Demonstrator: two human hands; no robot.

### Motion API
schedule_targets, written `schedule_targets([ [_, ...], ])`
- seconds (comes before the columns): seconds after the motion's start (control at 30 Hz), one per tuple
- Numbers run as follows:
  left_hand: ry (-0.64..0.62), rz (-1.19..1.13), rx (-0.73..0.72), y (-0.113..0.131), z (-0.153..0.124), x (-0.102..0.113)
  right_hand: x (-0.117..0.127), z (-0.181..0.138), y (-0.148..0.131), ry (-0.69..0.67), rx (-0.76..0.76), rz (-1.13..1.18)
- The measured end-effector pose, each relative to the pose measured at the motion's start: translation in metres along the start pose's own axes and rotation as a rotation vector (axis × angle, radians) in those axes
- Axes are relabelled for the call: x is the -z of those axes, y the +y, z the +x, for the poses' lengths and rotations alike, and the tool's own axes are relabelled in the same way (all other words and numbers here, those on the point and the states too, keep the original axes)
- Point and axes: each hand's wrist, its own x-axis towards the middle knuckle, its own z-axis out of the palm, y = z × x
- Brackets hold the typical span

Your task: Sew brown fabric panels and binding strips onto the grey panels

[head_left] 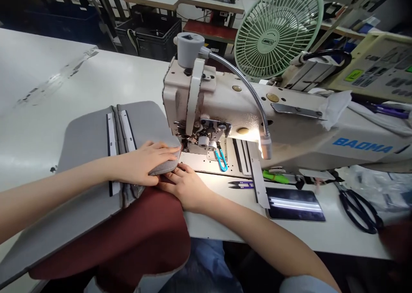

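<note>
A grey fabric piece (pixel 83 138) with a dark red side (pixel 154 228) lies across the table and hangs over its front edge. Two white strips with dark edges run along its middle seam. My left hand (pixel 141 160) rests flat on the grey corner, fingers stretched toward the needle area of the sewing machine (pixel 206 108). Just below it, my right hand (pixel 188 190) grips the near edge of that corner, some fingertips hidden by the cloth. The corner touches or nearly touches the presser foot area; exact contact cannot be made out.
Blue thread snips (pixel 221 160) lie on the machine bed, purple snips (pixel 240 184) closer to me. Right of them are metal strips (pixel 257 177), a phone (pixel 296 203) and black-handled scissors (pixel 360 211). A lamp (pixel 265 147) hangs low; a green fan (pixel 278 31) stands behind.
</note>
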Motion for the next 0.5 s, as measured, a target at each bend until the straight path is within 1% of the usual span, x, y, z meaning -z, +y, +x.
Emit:
schedule_targets([
  [0.23,0.022,-0.006,-0.044,0.0,-0.002,-0.011,-0.003,-0.004,-0.002,0.026,-0.005,0.043],
  [0.5,0.011,0.025,-0.038,0.002,0.0,-0.013,-0.005,-0.004,-0.003,0.06,0.001,0.03],
])
